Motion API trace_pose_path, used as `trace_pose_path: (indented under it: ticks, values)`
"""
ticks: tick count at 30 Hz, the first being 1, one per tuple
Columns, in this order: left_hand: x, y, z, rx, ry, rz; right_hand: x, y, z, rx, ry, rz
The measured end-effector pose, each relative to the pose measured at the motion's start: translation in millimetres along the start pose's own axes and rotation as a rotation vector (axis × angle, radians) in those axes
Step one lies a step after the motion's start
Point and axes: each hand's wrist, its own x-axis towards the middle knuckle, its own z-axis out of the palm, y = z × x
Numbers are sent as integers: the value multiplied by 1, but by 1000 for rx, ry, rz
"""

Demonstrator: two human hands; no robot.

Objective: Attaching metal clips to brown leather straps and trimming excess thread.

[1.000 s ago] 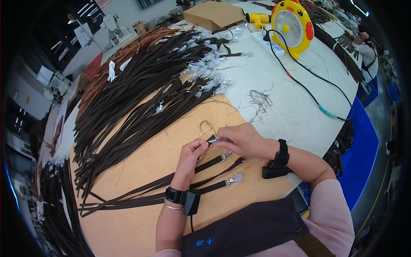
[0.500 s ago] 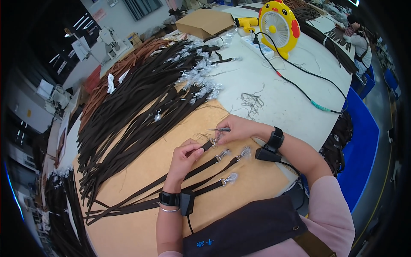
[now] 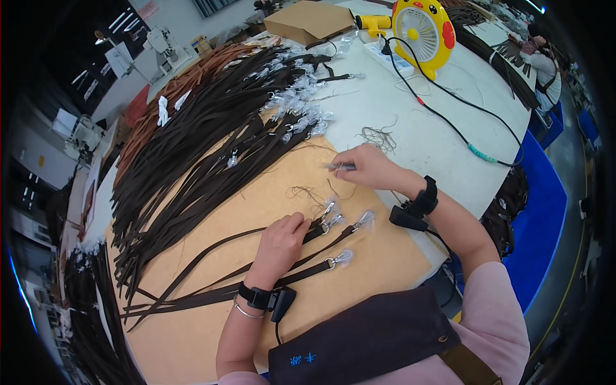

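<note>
Low over the tan board point(image 3: 378, 256), my left hand point(image 3: 280, 242) has its fingers closed on a dark brown strap point(image 3: 232, 240), close to the end with a metal snap hook point(image 3: 330, 208). Part of that strap is hidden under the hand. Farther up and right, my right hand point(image 3: 369, 168) pinches a small pointed metal tool point(image 3: 345, 167); its tip is blurred. Beside the left hand lie more dark straps, their snap hooks point(image 3: 364, 219) wrapped in clear plastic. Loose thread point(image 3: 307, 194) is scattered between my hands.
A large pile of dark straps point(image 3: 199, 147) covers the left, with brown straps point(image 3: 147, 115) behind it. A yellow fan point(image 3: 443, 48), its cable point(image 3: 452, 133) and a cardboard box point(image 3: 308, 24) stand at the back. A blue bin point(image 3: 542, 205) is at right.
My right hand has moved up and away from the strap with the tool. My left hand has shifted right and lower, laying the strap end beside the other straps.
</note>
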Motion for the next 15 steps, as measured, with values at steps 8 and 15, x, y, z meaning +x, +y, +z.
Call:
trace_pose_path:
  ticks: [8, 15]
  values:
    - [-6, 1, 9, -211, 137, -108, 23, -24, 31, 26, -424, -125]
    - [-6, 0, 17, -700, 96, -490, 35, -24, 40, -43, -555, -56]
